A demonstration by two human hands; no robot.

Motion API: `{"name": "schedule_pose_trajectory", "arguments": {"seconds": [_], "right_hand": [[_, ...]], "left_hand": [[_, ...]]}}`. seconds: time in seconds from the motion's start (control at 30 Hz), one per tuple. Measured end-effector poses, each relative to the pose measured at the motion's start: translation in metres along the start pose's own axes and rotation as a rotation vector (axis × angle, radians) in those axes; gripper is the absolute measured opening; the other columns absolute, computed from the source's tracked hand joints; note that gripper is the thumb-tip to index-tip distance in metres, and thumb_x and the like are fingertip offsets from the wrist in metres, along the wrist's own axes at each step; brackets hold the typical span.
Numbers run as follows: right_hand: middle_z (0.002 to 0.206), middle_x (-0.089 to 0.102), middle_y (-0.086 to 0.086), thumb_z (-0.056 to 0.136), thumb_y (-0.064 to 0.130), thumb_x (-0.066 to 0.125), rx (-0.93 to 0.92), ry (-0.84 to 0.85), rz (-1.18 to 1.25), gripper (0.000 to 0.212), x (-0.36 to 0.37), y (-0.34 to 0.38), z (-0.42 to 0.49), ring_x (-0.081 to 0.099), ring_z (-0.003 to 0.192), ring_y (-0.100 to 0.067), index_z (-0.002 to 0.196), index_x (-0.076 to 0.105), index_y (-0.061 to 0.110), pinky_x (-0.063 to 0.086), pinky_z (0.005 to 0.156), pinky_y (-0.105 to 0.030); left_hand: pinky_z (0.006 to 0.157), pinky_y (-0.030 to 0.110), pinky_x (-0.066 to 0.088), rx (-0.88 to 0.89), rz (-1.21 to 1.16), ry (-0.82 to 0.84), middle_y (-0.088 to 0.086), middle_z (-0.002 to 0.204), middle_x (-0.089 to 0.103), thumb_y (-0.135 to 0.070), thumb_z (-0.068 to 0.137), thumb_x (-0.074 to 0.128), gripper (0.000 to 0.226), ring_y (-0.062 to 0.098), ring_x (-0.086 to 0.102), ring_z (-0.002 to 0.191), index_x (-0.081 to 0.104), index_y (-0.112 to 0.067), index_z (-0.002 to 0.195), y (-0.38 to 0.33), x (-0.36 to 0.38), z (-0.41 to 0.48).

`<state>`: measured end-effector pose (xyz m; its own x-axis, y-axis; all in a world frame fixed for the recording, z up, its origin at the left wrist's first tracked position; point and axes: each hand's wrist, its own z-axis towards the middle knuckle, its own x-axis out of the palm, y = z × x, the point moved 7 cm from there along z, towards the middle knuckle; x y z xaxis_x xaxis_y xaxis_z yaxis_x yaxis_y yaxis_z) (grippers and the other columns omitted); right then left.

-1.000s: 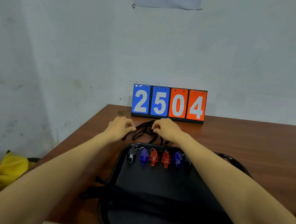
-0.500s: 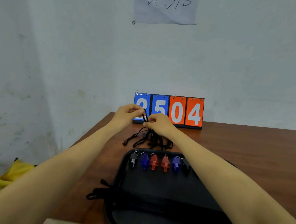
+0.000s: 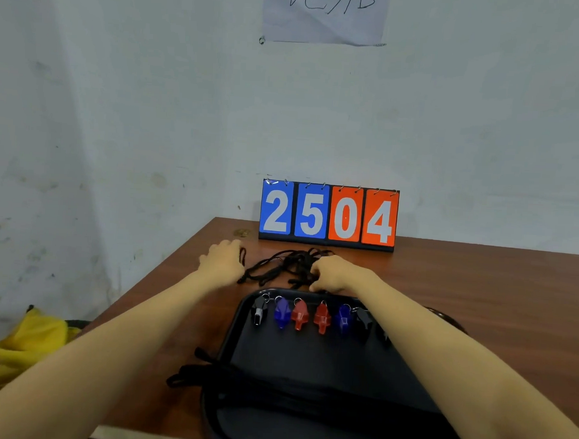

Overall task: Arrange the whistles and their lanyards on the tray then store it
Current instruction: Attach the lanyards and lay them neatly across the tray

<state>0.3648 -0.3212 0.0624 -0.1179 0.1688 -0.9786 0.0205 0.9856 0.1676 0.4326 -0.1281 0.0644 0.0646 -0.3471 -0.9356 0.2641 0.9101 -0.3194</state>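
Note:
A black tray (image 3: 307, 364) lies on the wooden table in front of me. Several whistles stand in a row along its far edge: a black whistle (image 3: 260, 311), blue whistle (image 3: 282, 313), two red ones (image 3: 300, 315), another blue and another black. A tangle of black lanyards (image 3: 287, 268) lies on the table just beyond the tray. My left hand (image 3: 222, 262) pinches one cord at the tangle's left end. My right hand (image 3: 332, 273) grips the tangle's right side. More black cords (image 3: 199, 372) lie across the tray's near part, spilling over its left edge.
A flip scoreboard (image 3: 328, 214) reading 2504 stands at the table's back against the wall. A paper sheet (image 3: 325, 13) hangs on the wall above. Something yellow (image 3: 19, 349) lies low at the left, beside the table. The table's left edge runs diagonally near my left arm.
Both hands dropped from in front of the scoreboard back down to the table. My left hand pulled leftward with a cord, and my right hand settled on the lanyard tangle.

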Motion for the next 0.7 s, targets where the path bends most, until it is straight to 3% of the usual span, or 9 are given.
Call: {"name": "schedule_pose_trajectory", "arguments": {"seconds": [0.13,0.2,0.3,0.43,0.5,0.6,0.7], "right_hand": [[0.111,0.064,-0.009,0.091,0.016,0.056,0.062,-0.204,0.046,0.008,-0.01,-0.013,0.005,0.058,0.088,-0.021,0.095,0.062,0.013,0.047,0.076,-0.031],[0.111,0.065,-0.007,0.093,0.018,0.055,0.099,-0.394,0.209,0.017,-0.026,-0.022,0.003,0.061,0.095,-0.021,0.107,0.064,0.015,0.05,0.081,-0.032],[0.108,0.065,-0.009,0.093,0.016,0.054,0.088,-0.573,0.488,0.023,-0.056,-0.03,-0.005,0.059,0.093,-0.021,0.113,0.065,0.009,0.049,0.085,-0.032],[0.106,0.06,-0.006,0.092,0.017,0.057,-0.018,-0.598,0.773,0.029,-0.089,-0.03,-0.014,0.054,0.089,-0.014,0.118,0.062,0.005,0.04,0.078,-0.024],[0.096,0.063,-0.002,0.091,0.014,0.057,-0.063,-0.613,0.9,0.019,-0.099,-0.03,-0.018,0.054,0.081,-0.011,0.108,0.065,0.007,0.04,0.071,-0.021],[0.081,0.063,0.005,0.091,0.01,0.057,-0.13,-0.584,0.946,0.011,-0.11,-0.024,-0.024,0.055,0.076,-0.009,0.094,0.067,0.012,0.039,0.065,-0.018],[0.092,0.065,0.0,0.09,0.012,0.059,-0.14,-0.525,0.901,0.018,-0.111,-0.023,-0.024,0.057,0.082,-0.008,0.106,0.067,0.01,0.041,0.072,-0.02]], "left_hand": [[0.107,0.048,0.027,0.23,0.02,-0.026,0.002,0.137,0.048,-0.033,0.087,0.058,0.042,0.025,0.036,0.131,0.052,-0.03,0.128,-0.033,0.005,-0.004],[0.108,0.046,0.025,0.226,0.008,-0.008,0.001,0.137,0.047,-0.039,0.087,0.058,0.037,0.026,0.033,0.132,0.057,-0.031,0.124,-0.038,0.006,-0.002],[0.107,0.045,0.033,0.219,-0.131,-0.01,0.0,0.134,0.052,-0.04,0.086,0.061,0.036,0.024,0.041,0.129,0.06,-0.03,0.121,-0.045,0.005,0.003],[0.102,0.03,0.04,0.282,-0.506,0.037,-0.001,0.127,0.057,-0.03,0.088,0.062,0.042,0.018,0.051,0.121,0.054,-0.02,0.128,-0.071,0.0,0.0],[0.097,0.025,0.037,0.296,-0.639,0.013,0.001,0.127,0.056,-0.029,0.089,0.06,0.047,0.017,0.05,0.121,0.048,-0.018,0.133,-0.088,-0.01,-0.004],[0.097,0.027,0.035,0.288,-0.802,-0.036,0.001,0.133,0.05,-0.031,0.09,0.059,0.056,0.016,0.043,0.126,0.037,-0.02,0.14,-0.113,-0.026,-0.004],[0.093,0.032,0.046,0.3,-0.859,-0.061,0.004,0.125,0.056,-0.031,0.089,0.061,0.048,0.019,0.052,0.115,0.046,-0.019,0.133,-0.133,-0.039,0.001]]}}
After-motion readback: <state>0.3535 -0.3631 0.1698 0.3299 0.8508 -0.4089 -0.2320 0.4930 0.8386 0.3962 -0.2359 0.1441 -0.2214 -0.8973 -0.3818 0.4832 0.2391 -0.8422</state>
